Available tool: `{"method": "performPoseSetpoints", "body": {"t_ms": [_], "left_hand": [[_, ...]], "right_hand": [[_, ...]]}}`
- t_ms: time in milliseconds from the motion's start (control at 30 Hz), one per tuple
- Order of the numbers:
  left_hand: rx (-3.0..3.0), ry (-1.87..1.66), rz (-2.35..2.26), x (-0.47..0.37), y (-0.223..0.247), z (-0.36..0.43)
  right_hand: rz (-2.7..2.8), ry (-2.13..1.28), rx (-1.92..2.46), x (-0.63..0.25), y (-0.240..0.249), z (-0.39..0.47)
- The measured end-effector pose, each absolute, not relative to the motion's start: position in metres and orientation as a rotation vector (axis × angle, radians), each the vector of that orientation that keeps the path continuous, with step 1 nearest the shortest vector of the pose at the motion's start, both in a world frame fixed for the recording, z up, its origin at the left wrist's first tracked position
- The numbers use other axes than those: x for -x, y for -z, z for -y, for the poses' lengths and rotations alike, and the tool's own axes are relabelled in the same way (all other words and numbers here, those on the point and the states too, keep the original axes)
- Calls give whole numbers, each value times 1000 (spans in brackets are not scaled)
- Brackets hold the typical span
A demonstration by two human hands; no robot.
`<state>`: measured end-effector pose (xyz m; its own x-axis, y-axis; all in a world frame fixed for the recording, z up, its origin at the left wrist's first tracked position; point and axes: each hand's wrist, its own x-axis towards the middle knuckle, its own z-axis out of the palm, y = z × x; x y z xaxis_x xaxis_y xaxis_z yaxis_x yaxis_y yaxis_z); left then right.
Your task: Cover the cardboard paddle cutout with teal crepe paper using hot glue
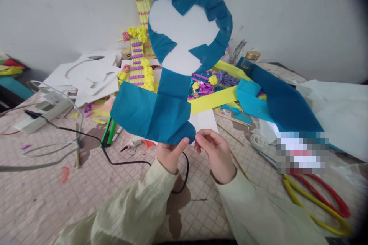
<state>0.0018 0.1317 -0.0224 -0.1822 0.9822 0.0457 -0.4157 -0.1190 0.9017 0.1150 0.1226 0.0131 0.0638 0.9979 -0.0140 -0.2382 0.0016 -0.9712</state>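
Fingers (184, 143) clamped on a teal piece (169, 116)

On my feed, the left hand (170, 155) sits above the near half of the surface (34, 206), thumb on top, its other fingers mostly hidden under the teal piece's lower edge. I read that grip as the one bearing the weight. The right hand (217, 155) has thumb and forefinger drawn together at the rounded corner, seemingly pinching its rim, I'd guess to steady that part.

Toward the near right corner lie red and yellow loops (319, 202), like handles. Left of the hands I make out a black cable (123, 163) and a green cutter (108, 130), the cutter probably kept within easy reach.

Past the hands, the teal piece rises: broad creased flap, short neck, then a white disc (184, 26) ringed in teal. Holding by the flap presumably spares that folded rim; whether the disc leans on anything, I can't tell.

A power strip (43, 116) lies toward the left edge, a dark blue sheet (284, 95) toward the right. By the far edge, a yellow barred strip (136, 61) stands near the wall (71, 11), perhaps to save room.
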Motion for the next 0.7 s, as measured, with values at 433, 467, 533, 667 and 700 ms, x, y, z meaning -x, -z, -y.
{"method": "performPoseSetpoints", "body": {"t_ms": [433, 467, 533, 667, 700], "left_hand": [[-838, -1584, -905, -1, 23, -133], [-843, -1582, -910, -2, 22, -133], [-851, -1582, -922, -3, 21, -132], [-884, -1592, -958, -4, 19, -132], [-892, -1589, -973, -4, 19, -132]], "right_hand": [[969, -1211, 1067, -117, -9, -127], [981, -1204, 1084, -117, -10, -126], [994, -1200, 1098, -117, -10, -126], [991, -1238, 1059, -117, -8, -127], [993, -1246, 1051, -117, -8, -128]]}}
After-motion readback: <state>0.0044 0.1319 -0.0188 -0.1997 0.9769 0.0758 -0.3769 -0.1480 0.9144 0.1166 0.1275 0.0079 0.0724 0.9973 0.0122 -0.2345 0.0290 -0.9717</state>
